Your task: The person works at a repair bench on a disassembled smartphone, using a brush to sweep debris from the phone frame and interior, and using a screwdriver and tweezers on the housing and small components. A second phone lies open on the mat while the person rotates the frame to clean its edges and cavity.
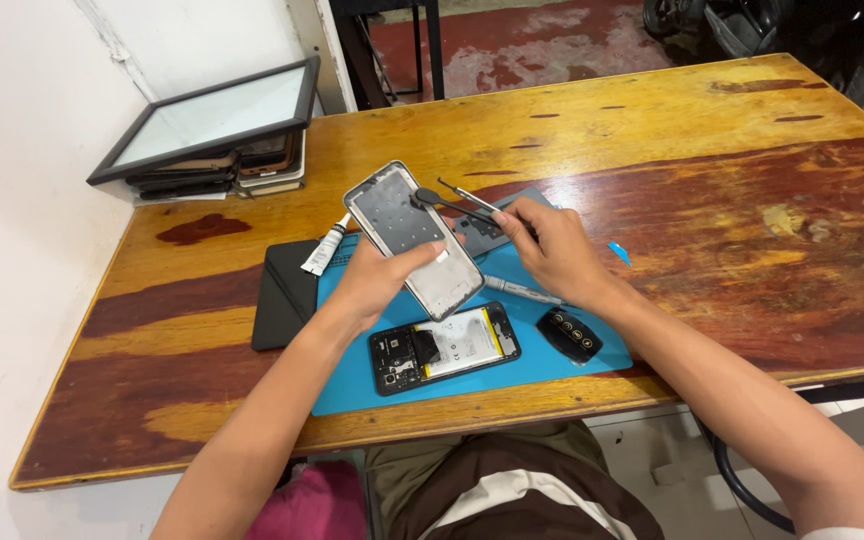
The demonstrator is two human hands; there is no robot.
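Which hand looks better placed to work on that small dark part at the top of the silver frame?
Probably the right hand: its black tweezers already touch the silver phone frame, which the left hand supports.

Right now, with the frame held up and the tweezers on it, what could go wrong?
The left hand holds the phone frame in the air by its lower part only, so a push from the tweezers in the right hand might tip or drop it.

The small dark part pinched at the tweezer tips could slip and fall out of sight.

The opened phone lies directly below on the blue mat; a dropped frame could strike its exposed battery.
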